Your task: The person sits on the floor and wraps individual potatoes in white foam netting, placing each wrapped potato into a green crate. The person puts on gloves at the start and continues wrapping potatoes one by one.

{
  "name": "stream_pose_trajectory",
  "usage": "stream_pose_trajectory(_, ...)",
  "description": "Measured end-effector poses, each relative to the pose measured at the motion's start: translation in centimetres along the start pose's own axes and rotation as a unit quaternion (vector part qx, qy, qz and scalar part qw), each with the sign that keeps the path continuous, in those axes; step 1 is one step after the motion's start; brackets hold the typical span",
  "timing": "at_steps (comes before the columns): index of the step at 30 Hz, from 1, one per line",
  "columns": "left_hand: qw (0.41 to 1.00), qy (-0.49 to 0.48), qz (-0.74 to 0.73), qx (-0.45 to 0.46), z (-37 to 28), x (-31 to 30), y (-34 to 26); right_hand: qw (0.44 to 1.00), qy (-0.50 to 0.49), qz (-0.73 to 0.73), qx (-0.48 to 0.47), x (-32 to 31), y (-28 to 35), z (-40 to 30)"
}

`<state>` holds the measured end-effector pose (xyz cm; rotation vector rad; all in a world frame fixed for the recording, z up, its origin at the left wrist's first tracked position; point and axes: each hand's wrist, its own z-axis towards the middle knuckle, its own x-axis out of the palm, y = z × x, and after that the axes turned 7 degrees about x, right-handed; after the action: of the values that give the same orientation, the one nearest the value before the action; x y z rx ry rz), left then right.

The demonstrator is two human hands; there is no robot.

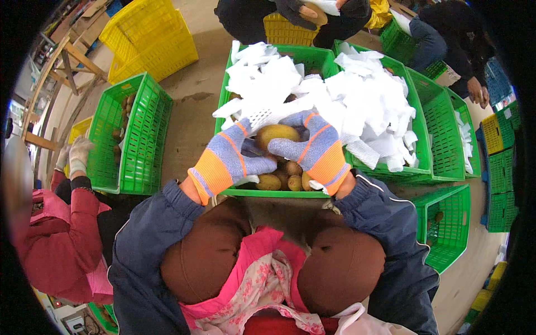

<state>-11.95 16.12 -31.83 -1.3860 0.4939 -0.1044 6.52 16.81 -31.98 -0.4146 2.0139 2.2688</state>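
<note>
Over a green plastic crate [272,193], both of my hands wear lilac-grey knit gloves with orange cuffs. My right hand [313,142] grips a brown-green kiwifruit [278,135], its thumb lying across the front of the fruit. At the fruit's left, my left hand [228,153] has its thumb apart and its upper fingers against a white foam net sleeve [268,116]. Where its other fingers end is hidden behind the fruit. Several loose kiwifruit [294,182] lie in the crate below my hands. White foam net sleeves [268,79] are heaped over the crate's far part.
More foam sleeves [364,100] fill a green crate [423,125] at the right. Left stands another green crate [144,138] of kiwifruit, with a co-worker's gloved hand [80,153] beside it. Yellow crates [146,42] are stacked behind. Another person's hands [314,14] show across from me.
</note>
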Motion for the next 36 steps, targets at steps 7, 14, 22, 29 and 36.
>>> stream_pose_trajectory(7, 0.990, 0.062, -0.123, 0.038, -0.3, 0.4, -2.6, 0.990, -0.034, 0.129, 0.054, -4.4, 0.4, 1.2)
stream_pose_trajectory(14, 0.951, 0.141, -0.275, 0.015, -0.5, 0.5, -4.1, 0.905, 0.360, 0.209, -0.088, -1.8, -1.4, 2.4)
stream_pose_trajectory(22, 0.973, -0.129, 0.113, 0.156, -0.1, -0.3, -3.9, 0.989, 0.094, 0.102, -0.042, -3.2, -0.4, -0.4)
stream_pose_trajectory(29, 0.772, -0.145, 0.463, 0.410, 0.1, -0.6, -6.0, 0.928, 0.241, 0.279, 0.050, -1.4, 1.4, -0.6)
stream_pose_trajectory(36, 0.818, -0.001, 0.394, 0.419, 1.2, 3.7, -4.9, 0.914, 0.201, 0.338, 0.099, -3.5, -2.1, -1.9)
